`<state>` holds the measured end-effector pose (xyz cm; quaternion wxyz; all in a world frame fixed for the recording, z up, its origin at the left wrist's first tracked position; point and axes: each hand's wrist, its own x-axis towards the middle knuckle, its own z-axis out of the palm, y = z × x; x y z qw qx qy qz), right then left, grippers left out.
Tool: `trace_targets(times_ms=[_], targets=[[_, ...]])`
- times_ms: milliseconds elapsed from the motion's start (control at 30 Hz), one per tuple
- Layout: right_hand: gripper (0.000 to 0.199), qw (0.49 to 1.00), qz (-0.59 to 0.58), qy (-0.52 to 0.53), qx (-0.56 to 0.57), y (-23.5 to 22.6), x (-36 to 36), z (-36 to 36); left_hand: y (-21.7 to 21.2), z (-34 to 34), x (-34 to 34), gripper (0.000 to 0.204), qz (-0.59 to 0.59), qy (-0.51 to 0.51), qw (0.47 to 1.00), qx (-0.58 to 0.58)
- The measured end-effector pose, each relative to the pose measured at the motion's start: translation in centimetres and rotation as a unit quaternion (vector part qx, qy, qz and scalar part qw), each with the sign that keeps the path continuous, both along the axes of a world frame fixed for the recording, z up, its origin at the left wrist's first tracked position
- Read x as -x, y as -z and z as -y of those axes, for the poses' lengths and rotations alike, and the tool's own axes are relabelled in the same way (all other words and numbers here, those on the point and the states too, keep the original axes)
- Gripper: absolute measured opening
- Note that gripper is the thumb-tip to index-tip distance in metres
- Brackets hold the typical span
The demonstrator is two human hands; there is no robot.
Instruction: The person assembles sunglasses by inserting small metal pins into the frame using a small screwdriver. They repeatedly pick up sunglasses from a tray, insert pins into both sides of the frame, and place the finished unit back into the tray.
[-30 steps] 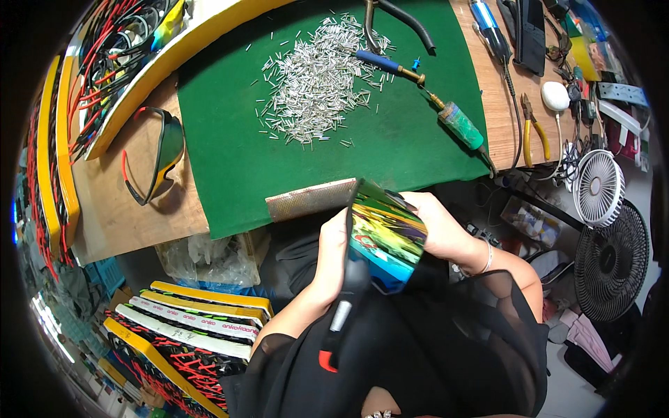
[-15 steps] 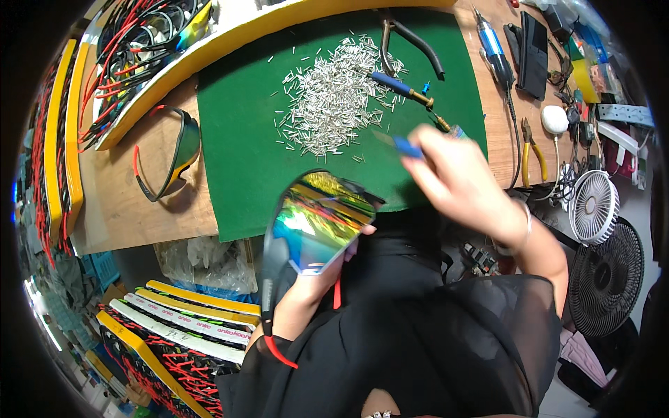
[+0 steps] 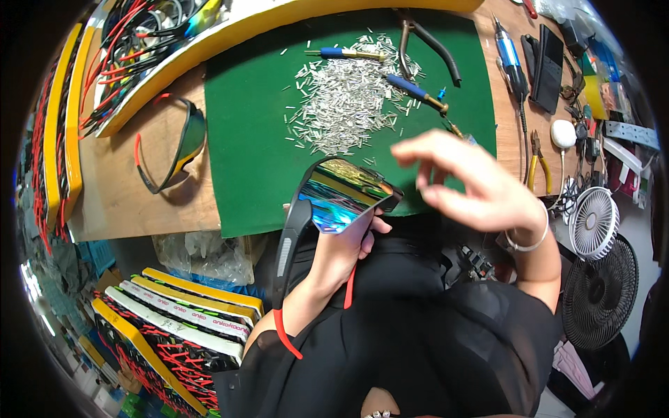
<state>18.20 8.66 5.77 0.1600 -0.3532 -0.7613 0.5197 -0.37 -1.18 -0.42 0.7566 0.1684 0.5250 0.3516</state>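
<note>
My left hand (image 3: 341, 251) is closed round a pair of wraparound sunglasses (image 3: 338, 198) with a mirrored lens and black temples with red tips. It holds them in front of the near edge of the green mat (image 3: 244, 153). To their right, over the mat's near edge, my right hand (image 3: 467, 177) is raised with nothing in it, fingers apart and slightly bent. Beyond both hands lies a heap of small silvery pins (image 3: 341, 97). A blue-handled screwdriver (image 3: 345, 53) rests across the heap's far side, and a second blue-handled driver (image 3: 414, 92) lies at its right.
Another pair of sunglasses (image 3: 185, 150) sits on the wood at left. Black-handled pliers (image 3: 432, 45), yellow-handled pliers (image 3: 535, 164), an electric screwdriver (image 3: 510, 59) and a phone (image 3: 548, 70) lie farther right. Yellow-edged trays (image 3: 174, 352) of glasses are stacked lower left; small fans (image 3: 594, 221) stand at right.
My right hand held a blue-handled screwdriver and has let it go; one now lies on the far side of the pins. The sunglasses in my left hand have turned slightly.
</note>
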Motion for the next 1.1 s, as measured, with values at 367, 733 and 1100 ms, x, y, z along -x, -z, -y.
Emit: trace_targets(times_ms=[367, 733, 1100], targets=[[0.014, 0.973, -0.014, 0.189, 0.13, 2.7, 1.0, 3.4, -0.5, 0.8, -0.2, 0.03, 0.129, 0.037, 0.991, 0.006], [0.013, 0.967, -0.029, 0.232, 0.105, 3.6, 1.0, 4.6, -0.9, 1.2, -1.1, 0.027, 0.087, 0.021, 0.996, 0.015], [0.008, 0.976, -0.039, 0.213, 0.015, 4.3, 1.0, 4.8, -1.1, 1.0, -1.8, 0.024, 0.067, -0.008, 0.995, 0.07]])
